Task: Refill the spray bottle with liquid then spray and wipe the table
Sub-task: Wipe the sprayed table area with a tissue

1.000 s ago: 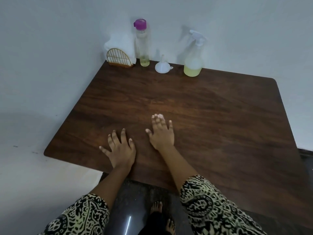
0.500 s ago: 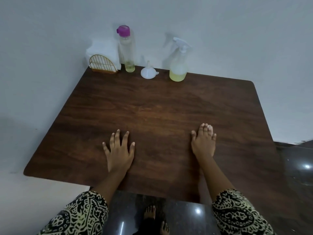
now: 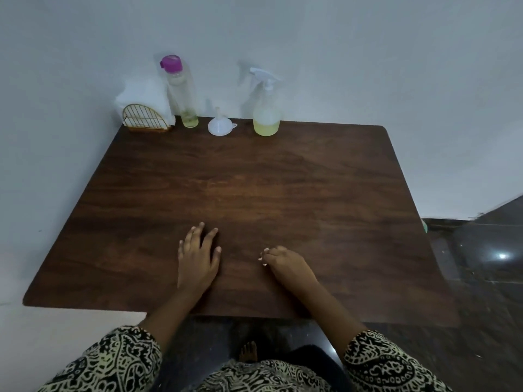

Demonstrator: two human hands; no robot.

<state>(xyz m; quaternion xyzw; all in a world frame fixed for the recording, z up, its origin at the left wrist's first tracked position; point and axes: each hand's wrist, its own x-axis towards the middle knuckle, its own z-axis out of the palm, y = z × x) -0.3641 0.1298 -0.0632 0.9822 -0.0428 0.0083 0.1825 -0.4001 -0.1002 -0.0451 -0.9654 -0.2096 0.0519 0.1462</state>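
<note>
A clear spray bottle [image 3: 266, 114] with a white trigger and some yellow liquid stands at the far edge of the dark wooden table [image 3: 297, 176]. To its left a white funnel [image 3: 219, 126] lies mouth down. Further left stands a tall clear bottle [image 3: 181, 91] with a purple cap and a little yellow liquid. My left hand [image 3: 198, 258] rests flat near the front edge, fingers apart. My right hand [image 3: 288, 267] lies beside it, fingers curled over a small white tissue [image 3: 264, 254] that is mostly hidden under the fingers.
A gold wire holder with white tissues [image 3: 145, 117] sits in the far left corner against the wall. White walls border the table at the back and left. Dark glossy floor [image 3: 486, 267] lies to the right, and my foot shows below the front edge.
My right hand slid from the table's middle out to the right, then back toward the left hand, with its fingers now curled. The left hand stayed flat. The view shifted.
</note>
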